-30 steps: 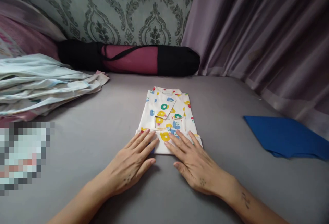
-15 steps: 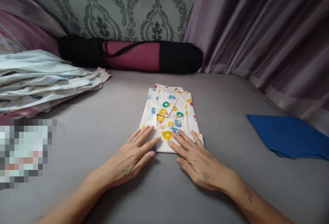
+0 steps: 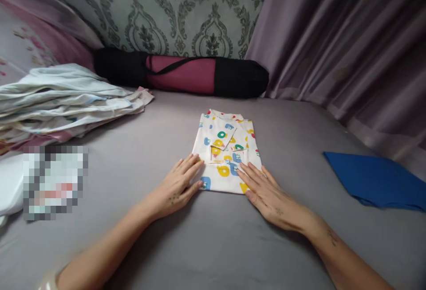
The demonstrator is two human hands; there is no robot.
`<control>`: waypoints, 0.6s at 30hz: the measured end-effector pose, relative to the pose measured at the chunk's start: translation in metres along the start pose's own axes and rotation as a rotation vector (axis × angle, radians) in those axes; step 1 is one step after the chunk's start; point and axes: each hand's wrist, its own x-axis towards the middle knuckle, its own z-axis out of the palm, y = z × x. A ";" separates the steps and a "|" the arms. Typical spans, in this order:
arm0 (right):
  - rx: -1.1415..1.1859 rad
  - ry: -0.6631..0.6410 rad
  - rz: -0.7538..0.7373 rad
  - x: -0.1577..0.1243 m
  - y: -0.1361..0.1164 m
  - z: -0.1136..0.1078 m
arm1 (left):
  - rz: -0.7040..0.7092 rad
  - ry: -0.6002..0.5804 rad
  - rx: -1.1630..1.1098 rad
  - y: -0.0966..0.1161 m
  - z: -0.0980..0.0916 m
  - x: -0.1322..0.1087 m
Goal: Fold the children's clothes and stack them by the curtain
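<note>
A white shirt (image 3: 222, 171) printed with yellow, blue, green and red shapes lies folded into a flat rectangle, its collar at the far end. Both sleeves are laid inward across it, and the near end is turned up over their cuffs. My left hand (image 3: 182, 181) rests flat at the near left edge of the shirt, fingers stretched out and fingertips touching the cloth. On the near right corner lies my right hand (image 3: 266, 190), palm down with its fingers spread. Neither hand grasps the fabric.
Grey sheet (image 3: 213, 241) spreads under everything. A heap of pale clothes (image 3: 69, 103) lies at left, near a blurred-out item (image 3: 55, 183). Folded blue cloth (image 3: 376, 179) lies at right. A black and maroon long bag (image 3: 186, 75) lines the wall, beside purple curtains (image 3: 319, 37).
Both hands have drawn apart slightly toward the shirt's side edges, uncovering more of its near end. The whole scene has shifted a little to the right in view.
</note>
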 end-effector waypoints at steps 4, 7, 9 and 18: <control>-0.116 0.032 -0.051 0.015 -0.011 -0.015 | -0.219 0.239 -0.203 -0.004 -0.006 0.003; -0.163 0.003 -0.221 0.037 -0.023 -0.023 | -0.349 0.340 -0.322 -0.007 -0.010 0.007; -0.151 -0.057 -0.350 0.053 -0.029 -0.023 | -0.382 0.359 -0.360 -0.008 -0.010 0.008; -0.007 -0.107 -0.441 0.079 -0.018 -0.006 | -0.379 0.423 -0.351 -0.012 -0.010 0.007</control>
